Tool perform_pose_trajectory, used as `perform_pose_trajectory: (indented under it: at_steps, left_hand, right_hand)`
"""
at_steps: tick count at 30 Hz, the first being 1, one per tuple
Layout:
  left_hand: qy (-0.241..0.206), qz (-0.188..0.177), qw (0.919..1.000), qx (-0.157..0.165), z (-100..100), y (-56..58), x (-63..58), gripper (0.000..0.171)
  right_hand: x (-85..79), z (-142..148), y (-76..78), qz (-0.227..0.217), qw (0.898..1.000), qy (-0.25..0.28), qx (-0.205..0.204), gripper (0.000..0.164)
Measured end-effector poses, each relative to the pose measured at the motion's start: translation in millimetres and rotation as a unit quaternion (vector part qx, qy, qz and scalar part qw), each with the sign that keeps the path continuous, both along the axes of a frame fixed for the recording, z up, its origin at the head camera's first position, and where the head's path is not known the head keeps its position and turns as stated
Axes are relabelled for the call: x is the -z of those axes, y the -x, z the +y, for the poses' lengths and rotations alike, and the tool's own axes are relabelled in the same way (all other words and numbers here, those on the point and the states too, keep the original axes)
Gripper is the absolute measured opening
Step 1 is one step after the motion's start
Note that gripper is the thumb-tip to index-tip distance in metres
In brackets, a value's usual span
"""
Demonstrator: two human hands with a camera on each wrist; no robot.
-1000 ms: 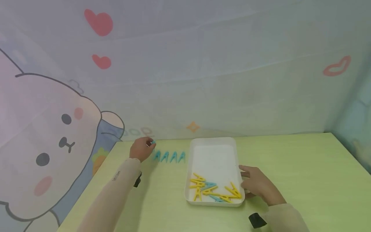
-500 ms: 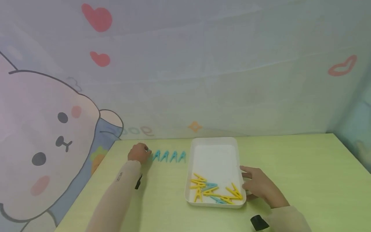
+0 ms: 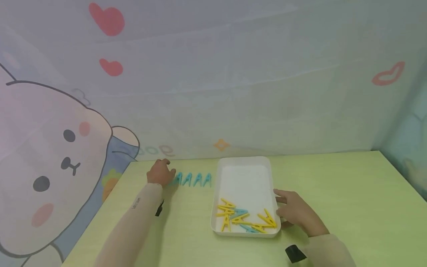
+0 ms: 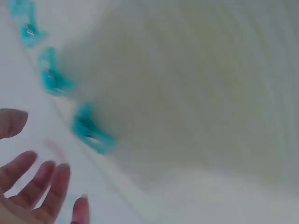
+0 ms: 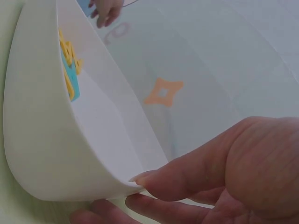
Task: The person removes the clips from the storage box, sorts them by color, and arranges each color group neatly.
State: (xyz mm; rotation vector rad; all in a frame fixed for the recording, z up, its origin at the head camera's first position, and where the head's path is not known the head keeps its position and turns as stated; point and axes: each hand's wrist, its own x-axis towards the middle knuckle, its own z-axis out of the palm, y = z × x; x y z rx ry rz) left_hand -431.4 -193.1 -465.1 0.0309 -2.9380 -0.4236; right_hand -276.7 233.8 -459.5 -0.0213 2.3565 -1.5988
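Note:
My left hand is at the far left of the table beside a row of blue clothespins, its fingers spread and nothing between them. The endmost clothespin of the row is partly hidden behind the hand. In the left wrist view, a blurred blue clothespin lies just past the fingertips. My right hand holds the right side of a white tray, the thumb on its rim and fingers against the outer wall. Several yellow clothespins and a few blue clothespins lie in the tray's near end.
The light green table reaches back to a printed cloth backdrop with hearts and a cartoon animal. The tray stands right of the clothespin row.
The left hand lowered a blue clothespin to the left end of the row and let go of it; its fingers have spread. The right hand stays at the tray.

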Motion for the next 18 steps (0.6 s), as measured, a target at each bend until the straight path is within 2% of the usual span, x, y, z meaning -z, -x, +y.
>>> perform_pose_trajectory:
  at_steps: [2, 4, 6, 8, 13, 18]
  left_hand:
    - [-0.012, 0.036, 0.9989, 0.028, 9, -1.6, -7.7, 0.049]
    - [-0.026, 0.073, 0.9946, 0.068, 23, -5.5, -16.8, 0.048]
    - [-0.045, 0.104, 0.9868, 0.115, 39, -11.1, -25.6, 0.046]
    - [-0.064, 0.129, 0.9753, 0.167, 56, -17.7, -33.2, 0.045]
    - [-0.082, 0.141, 0.9430, 0.290, 99, -40.3, -50.6, 0.044]
    - [-0.076, 0.109, 0.9163, 0.378, 126, -62.4, -57.6, 0.036]
  right_hand:
    - [-1.5, -2, 0.5, -0.001, 1.000, 0.004, -0.001, 0.076]
    - [-2.8, -3, 0.9, 0.000, 1.000, 0.007, -0.002, 0.075]
    - [-3.4, -4, 1.7, 0.001, 1.000, 0.008, -0.003, 0.075]
    - [-3.3, -4, 2.5, 0.001, 1.000, 0.010, -0.004, 0.075]
    - [-2.4, -4, 4.2, -0.001, 1.000, 0.009, -0.002, 0.075]
    - [-2.7, -5, 4.2, -0.002, 1.000, 0.004, 0.000, 0.075]
